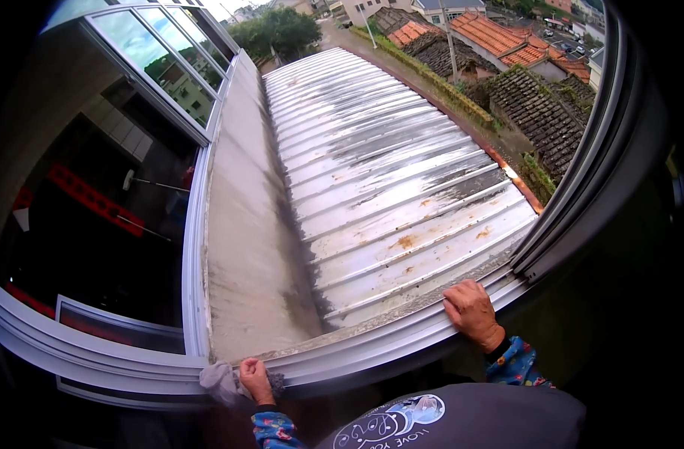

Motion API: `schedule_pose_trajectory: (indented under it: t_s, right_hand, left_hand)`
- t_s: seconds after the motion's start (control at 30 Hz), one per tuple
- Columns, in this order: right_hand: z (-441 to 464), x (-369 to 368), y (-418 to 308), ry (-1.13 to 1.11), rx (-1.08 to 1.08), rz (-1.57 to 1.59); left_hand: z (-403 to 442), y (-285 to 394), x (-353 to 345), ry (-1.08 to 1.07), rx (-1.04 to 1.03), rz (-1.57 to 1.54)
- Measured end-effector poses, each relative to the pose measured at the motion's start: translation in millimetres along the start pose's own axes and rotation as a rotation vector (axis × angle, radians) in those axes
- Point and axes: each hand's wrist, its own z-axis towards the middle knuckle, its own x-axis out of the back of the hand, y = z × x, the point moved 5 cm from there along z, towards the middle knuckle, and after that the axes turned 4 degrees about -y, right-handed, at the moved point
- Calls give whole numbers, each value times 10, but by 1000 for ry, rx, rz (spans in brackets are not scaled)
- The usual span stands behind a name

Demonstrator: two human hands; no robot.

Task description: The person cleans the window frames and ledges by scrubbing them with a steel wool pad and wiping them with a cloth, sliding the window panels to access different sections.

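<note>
My left hand (257,382) is closed at the lower middle, on the window's sill track, with a greyish cloth (222,382) bunched beside and under it. Farther right, my right hand (473,313) rests on the silver window track (387,353), its fingers curled over the outer edge; nothing else shows in it. Both wrists come out of blue patterned sleeves. Below the sill outside lies a ribbed metal roof (402,187) with rust stains.
Sliding window frames (195,247) stand at the left, with a dark room behind them. A concrete wall (244,209) runs outward beside the metal roof. Dark window frames (574,202) curve up at the right. Tiled roofs (499,37) and a tree (278,34) lie beyond.
</note>
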Motion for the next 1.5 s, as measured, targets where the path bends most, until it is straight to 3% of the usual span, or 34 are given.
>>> schedule_pose_trajectory:
  t_s: [0.77,1.03,1.5]
  right_hand:
    - [-25,-17,44,-15,20,-2]
    - [-50,-130,138,-6,-74,-53]
    - [-26,-161,131,-48,-61,-133]
  left_hand:
    - [87,-222,38,-50,-22,-44]
    - [100,-123,-12,-90,-2,-11]
    - [-28,111,-108,-128,-14,-60]
